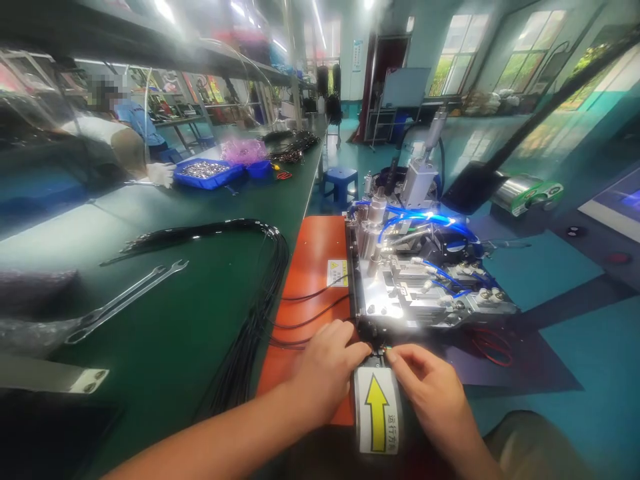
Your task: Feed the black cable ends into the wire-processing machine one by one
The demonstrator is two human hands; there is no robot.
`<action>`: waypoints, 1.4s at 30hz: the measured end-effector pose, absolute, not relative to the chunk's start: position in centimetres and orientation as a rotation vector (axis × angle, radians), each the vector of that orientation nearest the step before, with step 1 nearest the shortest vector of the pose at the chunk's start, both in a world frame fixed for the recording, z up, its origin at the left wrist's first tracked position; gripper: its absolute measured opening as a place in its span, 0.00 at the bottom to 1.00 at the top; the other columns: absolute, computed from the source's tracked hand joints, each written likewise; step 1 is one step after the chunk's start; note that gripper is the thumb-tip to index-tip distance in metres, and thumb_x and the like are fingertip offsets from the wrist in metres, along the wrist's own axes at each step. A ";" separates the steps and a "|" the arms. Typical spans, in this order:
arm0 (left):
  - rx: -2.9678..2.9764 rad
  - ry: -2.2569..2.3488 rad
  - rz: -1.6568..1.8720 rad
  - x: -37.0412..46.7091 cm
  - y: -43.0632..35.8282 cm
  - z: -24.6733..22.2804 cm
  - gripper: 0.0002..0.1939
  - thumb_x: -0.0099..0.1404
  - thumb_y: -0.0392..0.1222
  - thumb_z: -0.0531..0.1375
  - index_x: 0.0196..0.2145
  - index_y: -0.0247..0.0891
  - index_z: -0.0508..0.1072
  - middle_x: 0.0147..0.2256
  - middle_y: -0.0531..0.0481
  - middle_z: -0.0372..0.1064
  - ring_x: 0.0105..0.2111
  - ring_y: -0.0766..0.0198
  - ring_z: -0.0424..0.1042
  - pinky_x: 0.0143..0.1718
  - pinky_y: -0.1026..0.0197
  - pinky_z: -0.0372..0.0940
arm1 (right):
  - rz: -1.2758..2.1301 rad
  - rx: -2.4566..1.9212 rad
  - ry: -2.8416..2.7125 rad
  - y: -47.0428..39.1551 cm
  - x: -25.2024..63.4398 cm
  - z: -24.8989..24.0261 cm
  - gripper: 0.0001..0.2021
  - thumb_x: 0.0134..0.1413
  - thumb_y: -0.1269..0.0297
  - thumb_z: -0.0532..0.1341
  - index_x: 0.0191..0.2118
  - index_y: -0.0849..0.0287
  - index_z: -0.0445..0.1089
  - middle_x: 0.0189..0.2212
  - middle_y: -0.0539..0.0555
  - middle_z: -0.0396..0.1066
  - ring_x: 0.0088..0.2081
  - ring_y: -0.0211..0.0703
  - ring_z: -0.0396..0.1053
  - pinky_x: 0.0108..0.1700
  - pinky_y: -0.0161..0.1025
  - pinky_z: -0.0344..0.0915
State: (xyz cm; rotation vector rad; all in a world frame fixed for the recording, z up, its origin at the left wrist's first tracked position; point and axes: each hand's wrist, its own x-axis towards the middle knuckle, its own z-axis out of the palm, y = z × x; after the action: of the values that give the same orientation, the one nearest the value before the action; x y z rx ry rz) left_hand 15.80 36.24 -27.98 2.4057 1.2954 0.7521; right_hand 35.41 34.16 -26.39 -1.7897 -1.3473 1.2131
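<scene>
My left hand [327, 357] is closed, its fingers curled at the front edge of an orange panel [317, 243]. Its thumb reaches a small dark fixture [376, 359]. On the other side of that fixture, my right hand [433, 383] pinches with thumb and forefinger, where tiny coloured bits show. What either hand holds is too small to make out. Just below lies a white label with a yellow arrow [377, 410]. Behind my hands stands a metal machine [400, 287] with blue air tubes [425, 219]. Thin black cables [270, 287] cross the orange panel from the left.
Two wrenches [133, 297] lie on the green bench [165, 360]. Farther back are a blue tray [207, 175] of small metal parts and a gloved co-worker's hand [161, 175]. A blue stool [340, 183] stands beyond the machine. Red wire [493, 347] lies at the right.
</scene>
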 end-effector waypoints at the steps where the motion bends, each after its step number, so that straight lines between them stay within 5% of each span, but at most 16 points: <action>1: 2.401 1.290 0.753 15.8 36.2 -28.0 0.08 0.66 0.33 0.58 0.41 0.42 0.75 0.34 0.48 0.62 0.36 0.59 0.61 0.35 0.58 0.56 | 1.180 -1.804 -1.376 34.1 35.4 -26.3 0.23 0.55 0.43 0.61 0.39 0.61 0.75 0.32 0.53 0.75 0.36 0.44 0.71 0.38 0.35 0.65; 25: 2.247 1.137 0.897 15.8 36.7 -28.2 0.08 0.68 0.33 0.56 0.38 0.36 0.76 0.34 0.47 0.66 0.36 0.62 0.64 0.35 0.62 0.60 | 1.083 -1.860 -1.457 34.4 35.5 -26.3 0.21 0.59 0.43 0.56 0.35 0.58 0.73 0.33 0.53 0.74 0.36 0.44 0.72 0.37 0.36 0.64; 32: 2.269 1.122 0.922 15.9 36.7 -28.1 0.07 0.67 0.32 0.58 0.37 0.36 0.76 0.34 0.48 0.67 0.37 0.62 0.64 0.35 0.62 0.59 | 0.904 -1.713 -1.662 34.8 36.8 -26.5 0.17 0.63 0.49 0.56 0.49 0.54 0.73 0.45 0.52 0.72 0.47 0.43 0.69 0.47 0.35 0.64; 42: 2.288 1.139 0.910 15.9 36.8 -28.4 0.08 0.68 0.33 0.57 0.38 0.37 0.77 0.34 0.48 0.66 0.36 0.62 0.63 0.35 0.62 0.59 | 0.831 -1.582 -1.763 35.0 36.4 -26.5 0.12 0.66 0.55 0.56 0.44 0.54 0.73 0.39 0.51 0.71 0.41 0.40 0.69 0.43 0.34 0.65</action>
State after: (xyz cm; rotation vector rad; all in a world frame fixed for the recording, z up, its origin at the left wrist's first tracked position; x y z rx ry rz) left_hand 15.86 36.77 -28.35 2.2883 1.1389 0.9099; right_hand 36.39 35.02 -26.46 -1.5818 -1.7629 0.8306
